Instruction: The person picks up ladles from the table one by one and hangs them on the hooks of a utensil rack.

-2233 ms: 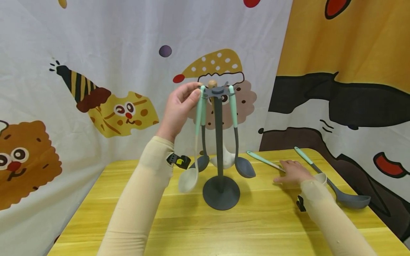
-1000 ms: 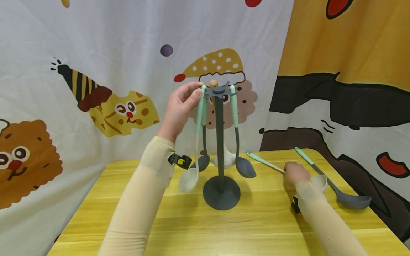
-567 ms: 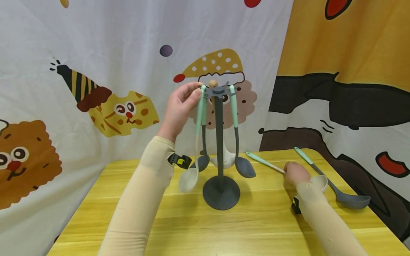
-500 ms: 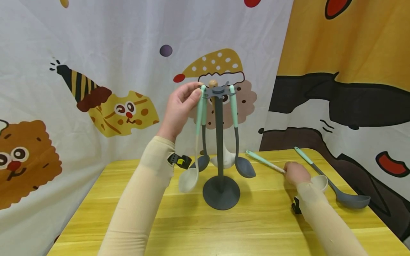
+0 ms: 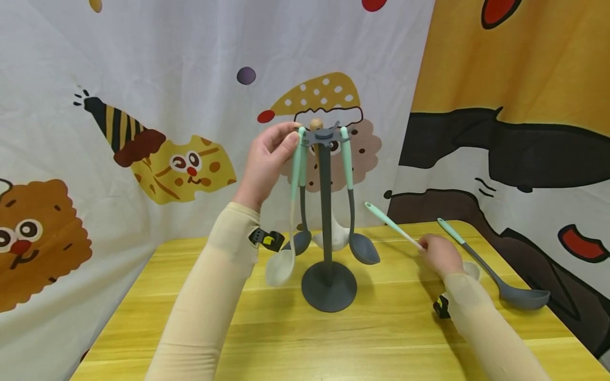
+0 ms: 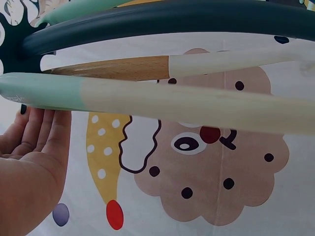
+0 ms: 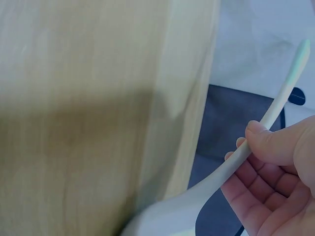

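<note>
Hands of the person, both narrowed in a grip: the left hand (image 5: 264, 164) pinches the mint-green top of a hanging cream ladle (image 5: 280, 269) at the head of the grey stand (image 5: 329, 296); the right hand (image 5: 440, 256) pinches, between thumb and fingers, the pale shaft of a second ladle (image 5: 386, 218), its mint end tilted up clear of the counter (image 5: 295, 344), its bowl partly hidden by the wrist. A faint mark on the cream ladle's handle, seen from the left wrist, is too small to read. The stand, upright on the counter, bears a left dark spoon (image 5: 302, 242), a right dark spoon (image 5: 365, 250) and a wooden-handled utensil (image 6: 118, 67) with a pale shaft. To the right of the right hand, a dark ladle (image 5: 524, 298) lies on the counter. Behind hangs a cloth (image 5: 190, 42) printed with cartoon faces.
</note>
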Motion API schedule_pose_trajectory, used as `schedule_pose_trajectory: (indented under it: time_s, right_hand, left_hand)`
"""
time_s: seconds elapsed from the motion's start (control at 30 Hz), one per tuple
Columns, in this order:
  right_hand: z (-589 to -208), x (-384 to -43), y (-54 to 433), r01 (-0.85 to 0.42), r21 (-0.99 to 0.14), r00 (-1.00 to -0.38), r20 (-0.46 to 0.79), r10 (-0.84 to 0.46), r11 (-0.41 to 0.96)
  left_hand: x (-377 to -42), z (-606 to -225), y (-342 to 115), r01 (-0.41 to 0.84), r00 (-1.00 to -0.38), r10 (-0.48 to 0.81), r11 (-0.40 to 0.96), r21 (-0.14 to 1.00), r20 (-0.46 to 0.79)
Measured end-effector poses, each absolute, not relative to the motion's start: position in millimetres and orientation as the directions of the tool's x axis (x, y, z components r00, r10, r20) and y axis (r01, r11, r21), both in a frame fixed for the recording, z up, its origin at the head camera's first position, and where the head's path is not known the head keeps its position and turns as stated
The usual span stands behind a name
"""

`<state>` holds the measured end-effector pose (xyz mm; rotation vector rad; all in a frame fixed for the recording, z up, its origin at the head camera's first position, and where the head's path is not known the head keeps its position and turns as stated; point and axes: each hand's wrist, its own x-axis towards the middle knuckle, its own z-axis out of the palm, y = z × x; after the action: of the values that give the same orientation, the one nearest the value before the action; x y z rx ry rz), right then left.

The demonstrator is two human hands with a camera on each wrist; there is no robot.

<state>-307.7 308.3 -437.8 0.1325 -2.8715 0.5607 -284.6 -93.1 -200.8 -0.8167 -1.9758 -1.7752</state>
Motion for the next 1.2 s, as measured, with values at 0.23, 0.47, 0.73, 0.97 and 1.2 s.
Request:
schedule_pose_trajectory:
  time_s: [0.23,0.47,0.73,0.97,1.2]
  right_hand:
    - [-429,-302,299,-0.149,-0.388,-0.962,0.27,-0.042,0.909]
    - [-419,-297,293,-0.162,-0.419,-0.949,0.316,-0.024,0.894]
    - [-412,-293,288,-0.236,-0.405,-0.906,0.42,-0.049,0.883]
    - [-404,-290,284,-0.253,-0.43,-0.891,0.452,-0.036,0.867]
    - [-397,-285,281,-0.285,-0.464,-0.863,0.505,-0.014,0.839]
  left_hand:
    - [-285,-202,-93,0.633,-0.766,0.178,0.039,0.774,0.617]
    - [-286,-202,-93,0.63,-0.768,0.176,0.043,0.775,0.615]
    - [-286,-202,-93,0.632,-0.767,0.173,0.036,0.774,0.618]
    - [-285,-202,-93,0.632,-0.767,0.175,0.037,0.774,0.618]
    - [-285,-201,-93,0.633,-0.766,0.176,0.037,0.773,0.619]
